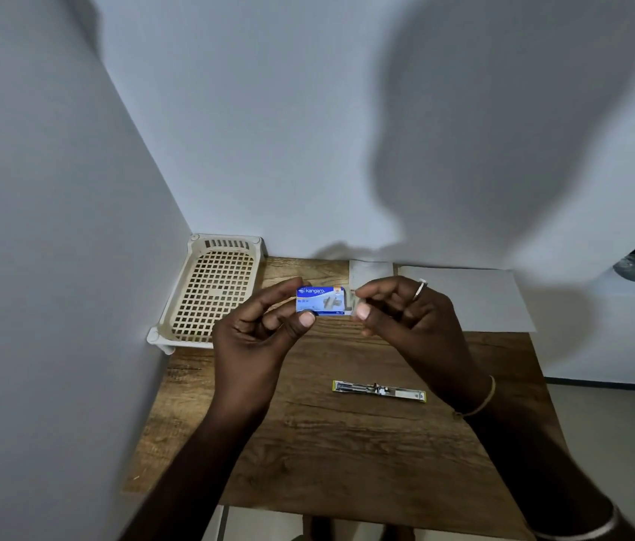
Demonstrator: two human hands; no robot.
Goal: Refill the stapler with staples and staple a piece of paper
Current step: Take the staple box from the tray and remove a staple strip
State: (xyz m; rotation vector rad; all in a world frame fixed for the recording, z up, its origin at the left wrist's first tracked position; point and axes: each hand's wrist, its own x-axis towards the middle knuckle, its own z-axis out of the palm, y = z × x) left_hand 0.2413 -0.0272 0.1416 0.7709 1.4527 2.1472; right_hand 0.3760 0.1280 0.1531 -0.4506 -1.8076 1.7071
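A small blue staple box is held above the wooden table between both hands. My left hand pinches its left end with thumb and fingers. My right hand pinches the box's right end, where a pale flap or inner tray sticks out. The stapler lies swung fully open and flat on the table, below my right hand, with its metal channel facing up. A white sheet of paper lies at the table's back right, partly behind my right hand.
A cream plastic basket with a grid bottom stands at the back left corner against the walls. A smaller pale paper piece lies at the back edge. The wooden table ends at the right and near edges, floor beyond.
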